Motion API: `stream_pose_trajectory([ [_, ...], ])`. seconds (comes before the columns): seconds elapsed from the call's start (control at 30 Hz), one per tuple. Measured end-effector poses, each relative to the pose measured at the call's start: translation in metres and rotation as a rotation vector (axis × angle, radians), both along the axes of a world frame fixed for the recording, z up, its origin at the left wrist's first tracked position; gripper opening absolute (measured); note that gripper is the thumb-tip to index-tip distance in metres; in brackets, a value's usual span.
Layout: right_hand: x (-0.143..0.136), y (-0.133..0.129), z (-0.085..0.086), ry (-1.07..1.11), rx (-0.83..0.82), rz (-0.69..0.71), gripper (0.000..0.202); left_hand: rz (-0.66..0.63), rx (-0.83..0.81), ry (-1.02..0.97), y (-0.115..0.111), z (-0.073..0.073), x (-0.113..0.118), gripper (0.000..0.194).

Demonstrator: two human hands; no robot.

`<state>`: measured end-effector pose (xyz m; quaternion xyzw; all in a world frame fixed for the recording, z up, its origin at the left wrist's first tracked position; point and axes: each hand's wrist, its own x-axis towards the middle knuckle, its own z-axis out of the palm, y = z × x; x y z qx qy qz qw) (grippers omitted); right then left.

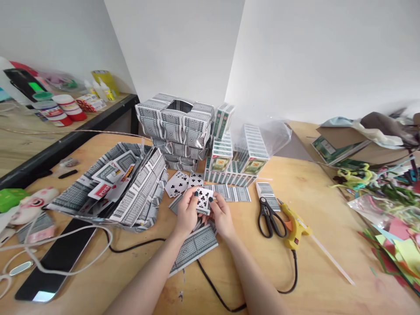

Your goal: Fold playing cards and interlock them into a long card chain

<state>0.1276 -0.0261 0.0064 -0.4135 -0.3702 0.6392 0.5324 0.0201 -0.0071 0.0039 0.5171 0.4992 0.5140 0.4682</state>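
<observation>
Black, smooth and flexible: a power cord (211, 282) curving across the pale wooden table (328, 223), nearest of all. Just beyond, under the wrists, a long flat strip of grey-patterned cards (196, 248). Above it, a clubs playing card (203, 199), pinched at its left side by the left hand (188, 209) and at its right by the right hand (221, 214), thumbs on the face, with little gap at either grip. Probably very light, springy, slick-coated, easily creased; best taken by opposite edges, without squeezing the middle. Off to the right, black-handled scissors (269, 221) beside a yellow plastic glue gun (297, 227); to the left, a ridged, angular basket of folded cards (141, 192). Farther back, glossy boxed card decks (220, 162) in crisp rows beside a boxy woven-card container (179, 129) with a dark top opening.
</observation>
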Motion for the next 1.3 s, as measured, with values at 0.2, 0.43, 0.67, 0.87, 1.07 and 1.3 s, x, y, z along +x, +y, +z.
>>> stream_pose_trajectory([
  [0.2,-0.002,-0.001,0.002,0.005,-0.012,-0.055,0.02,-0.086,-0.095,-0.152,-0.004,0.005,0.004,0.022],
  [0.43,-0.001,-0.001,0.001,0.005,-0.031,-0.094,0.019,-0.072,-0.105,-0.155,-0.005,0.005,0.006,0.018],
  [0.67,0.002,-0.002,-0.001,0.004,-0.03,-0.082,0.013,-0.046,-0.084,-0.111,-0.005,0.003,0.005,0.018],
  [0.87,0.001,-0.002,-0.001,0.012,-0.034,-0.113,0.01,-0.104,-0.134,-0.201,-0.007,0.008,0.007,0.016],
  [1.07,0.0,-0.001,-0.003,0.109,-0.049,-0.077,0.012,-0.159,-0.196,-0.356,-0.009,0.012,0.007,0.009],
  [1.3,0.005,-0.005,-0.002,0.155,-0.019,0.013,0.011,-0.107,-0.125,-0.242,-0.008,0.011,0.006,0.015],
])
